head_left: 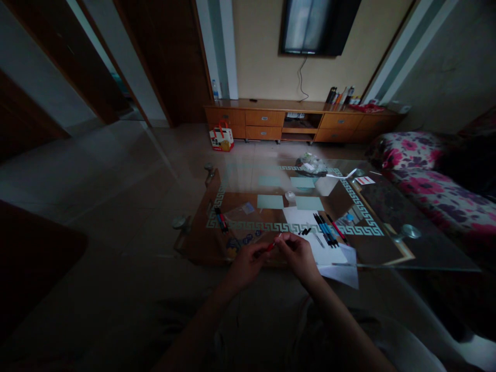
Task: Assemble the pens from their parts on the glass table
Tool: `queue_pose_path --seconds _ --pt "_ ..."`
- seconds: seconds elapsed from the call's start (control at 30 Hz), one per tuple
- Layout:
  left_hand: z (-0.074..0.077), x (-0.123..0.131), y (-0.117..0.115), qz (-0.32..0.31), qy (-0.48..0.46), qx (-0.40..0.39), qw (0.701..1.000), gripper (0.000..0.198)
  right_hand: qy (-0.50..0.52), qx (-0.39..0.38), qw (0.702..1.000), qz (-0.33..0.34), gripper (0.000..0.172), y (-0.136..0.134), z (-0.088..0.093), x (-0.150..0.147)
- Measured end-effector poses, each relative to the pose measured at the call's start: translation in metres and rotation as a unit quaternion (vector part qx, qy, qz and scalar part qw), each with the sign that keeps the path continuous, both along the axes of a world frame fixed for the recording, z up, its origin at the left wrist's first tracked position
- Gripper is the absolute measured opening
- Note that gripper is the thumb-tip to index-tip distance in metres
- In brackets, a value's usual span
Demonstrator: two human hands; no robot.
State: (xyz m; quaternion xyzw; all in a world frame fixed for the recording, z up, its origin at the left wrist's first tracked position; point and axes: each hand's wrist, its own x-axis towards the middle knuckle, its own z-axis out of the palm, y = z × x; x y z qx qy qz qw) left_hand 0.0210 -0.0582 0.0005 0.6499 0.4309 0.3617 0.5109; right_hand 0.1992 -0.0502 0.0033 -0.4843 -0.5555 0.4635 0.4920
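Over the near edge of the glass table, my left hand (pixel 248 262) is closed with its fingertips round a red pen part (pixel 270 247). My right hand (pixel 297 254) meets it from the other side, fingers pinched at the part's thin pale end; the fingers partly hide it. Just beyond my right hand, small black pen pieces (pixel 305 231) and a slim clear-grey piece (pixel 320 240) lie on white paper (pixel 327 254). Several blue and black pens (pixel 325 230) lie side by side there, with a red pen (pixel 336 228) to their right.
More pens (pixel 221 220) lie at the left of the glass table (pixel 426 243), beside a clear plastic bag (pixel 242 211). A crumpled bag (pixel 311 164) sits at the far side. Past the table are a paper carrier bag (pixel 221 138) and a low cabinet (pixel 263 119); a flowered sofa (pixel 449 191) stands right.
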Motion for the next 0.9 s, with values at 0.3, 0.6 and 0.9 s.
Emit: queue_pose_path --seconds 0.3,0.6,0.9 --pt "-0.0038 -0.0001 -0.0030 -0.013 -0.019 -0.039 0.999 0.030 -0.003 -0.003 1.000 0.015 0.028 -0.0010 0.0021 -0.0020" --pt "-0.0052 0.0006 -0.0045 -0.015 -0.026 -0.053 0.998 0.030 -0.007 0.001 1.000 0.008 0.031 -0.0012 0.0025 -0.0018" --pt "-0.0045 0.0030 -0.0044 -0.015 -0.017 -0.026 0.999 0.021 -0.021 -0.010 1.000 0.001 0.026 -0.0012 -0.0016 -0.0039"
